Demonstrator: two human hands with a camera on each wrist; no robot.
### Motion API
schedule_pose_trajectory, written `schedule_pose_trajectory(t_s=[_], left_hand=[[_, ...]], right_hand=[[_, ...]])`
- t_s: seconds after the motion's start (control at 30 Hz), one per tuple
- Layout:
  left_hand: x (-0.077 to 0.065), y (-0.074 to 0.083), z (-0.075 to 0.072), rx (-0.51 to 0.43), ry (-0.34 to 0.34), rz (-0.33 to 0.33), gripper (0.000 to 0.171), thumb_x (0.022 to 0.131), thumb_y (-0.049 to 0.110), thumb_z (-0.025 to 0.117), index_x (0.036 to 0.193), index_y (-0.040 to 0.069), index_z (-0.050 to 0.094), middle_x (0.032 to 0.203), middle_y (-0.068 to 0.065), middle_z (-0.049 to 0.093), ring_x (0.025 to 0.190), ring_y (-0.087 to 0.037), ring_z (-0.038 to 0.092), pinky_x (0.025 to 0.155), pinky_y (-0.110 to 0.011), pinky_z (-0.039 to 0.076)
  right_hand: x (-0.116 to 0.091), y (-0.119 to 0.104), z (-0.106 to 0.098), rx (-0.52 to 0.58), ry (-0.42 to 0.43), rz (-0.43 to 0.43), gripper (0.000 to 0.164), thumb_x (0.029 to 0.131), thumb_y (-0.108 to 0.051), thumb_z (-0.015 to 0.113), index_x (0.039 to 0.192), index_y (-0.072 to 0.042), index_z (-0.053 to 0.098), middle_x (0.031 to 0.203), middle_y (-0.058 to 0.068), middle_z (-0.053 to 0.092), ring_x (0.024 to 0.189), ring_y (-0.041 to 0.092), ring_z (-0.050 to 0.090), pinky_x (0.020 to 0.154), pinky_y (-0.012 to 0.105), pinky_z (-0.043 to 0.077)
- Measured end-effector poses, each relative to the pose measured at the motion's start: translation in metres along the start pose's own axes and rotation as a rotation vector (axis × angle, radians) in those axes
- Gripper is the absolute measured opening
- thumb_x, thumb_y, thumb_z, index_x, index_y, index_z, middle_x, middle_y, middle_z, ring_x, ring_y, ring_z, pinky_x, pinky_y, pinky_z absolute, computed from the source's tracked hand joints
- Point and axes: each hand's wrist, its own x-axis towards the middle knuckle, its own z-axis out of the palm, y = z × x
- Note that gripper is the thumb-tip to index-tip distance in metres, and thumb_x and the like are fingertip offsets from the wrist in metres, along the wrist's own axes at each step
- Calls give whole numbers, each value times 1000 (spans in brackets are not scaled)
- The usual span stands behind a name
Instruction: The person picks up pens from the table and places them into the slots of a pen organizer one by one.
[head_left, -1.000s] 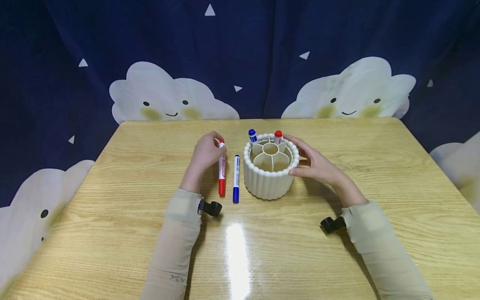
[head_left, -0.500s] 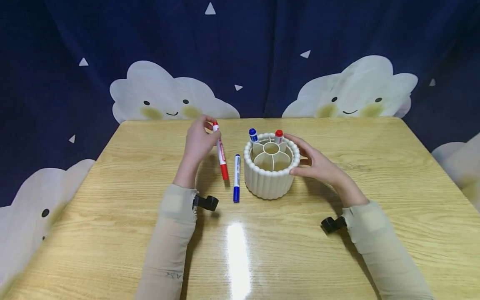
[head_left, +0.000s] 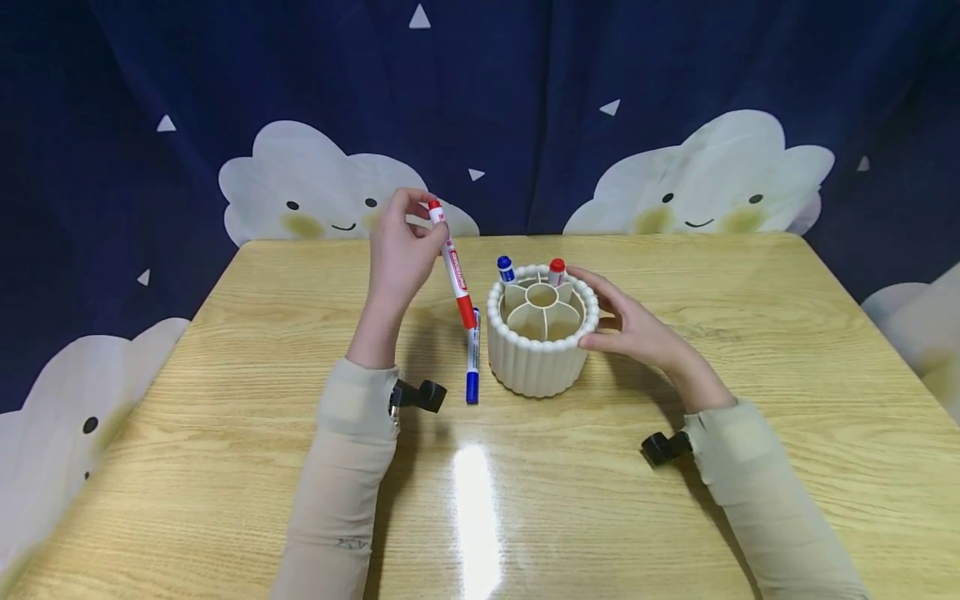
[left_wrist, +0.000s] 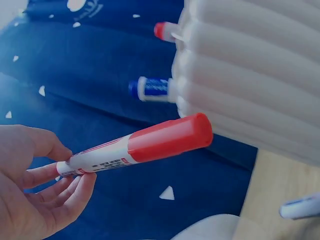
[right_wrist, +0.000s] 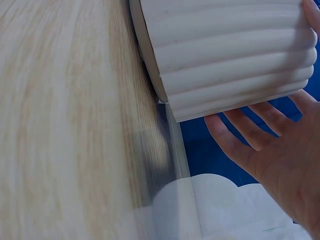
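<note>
My left hand [head_left: 405, 250] pinches a red-capped marker [head_left: 455, 275] near its upper end, above the table; the cap slants down to the right. In the left wrist view, thumb and fingertips grip the narrow end of this marker [left_wrist: 115, 152]. A blue-capped marker [head_left: 472, 362] lies on the table, partly covered by the red one in the head view. A cream ribbed pen holder [head_left: 532, 367] stands to its right, divided into compartments. Within it stand another blue marker [head_left: 506, 269] and another red marker [head_left: 556, 272]. My right hand [head_left: 633, 327] grips the holder's right side, thumb in front and fingers behind.
The wooden table [head_left: 225, 450] ends at a dark blue curtain [head_left: 525, 100] with white clouds and triangles. Each wrist carries a black camera mount, the left mount [head_left: 420, 395] and the right mount [head_left: 665, 448].
My left hand has lifted the red marker off the table, first up and left, then right, tilting it over the lying blue marker. The right hand and holder have stayed put.
</note>
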Motion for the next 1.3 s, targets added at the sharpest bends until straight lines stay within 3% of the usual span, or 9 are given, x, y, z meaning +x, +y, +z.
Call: schedule_pose_trajectory(t_s=[0.53,0.77,1.3], left_hand=[[-1,38,-1,-32,48,174,28,82,5,58,110,3,54,98,-10,53,72,-15,57,67,-19,51],[-5,37,6,-20,56,244,27,81,4,60,107,1,55,95,-12,53,71,-18,59,70,-19,51],[-15,35,20,10,-58,262,25,81,6,60,105,4,53,96,-10,51,72,-14,59,66,-17,50]], right_hand=[[0,0,0,-7,3,-1,85,77,-5,68,145,-24,20,146,-2,26,128,19,33,98,48,36],[0,-2,1,-7,5,3,85,77,-6,68,145,-24,20,146,-4,26,128,19,32,99,47,35],[0,0,1,-1,5,1,84,77,-6,67,145,-25,20,147,-4,25,129,19,31,100,47,35]])
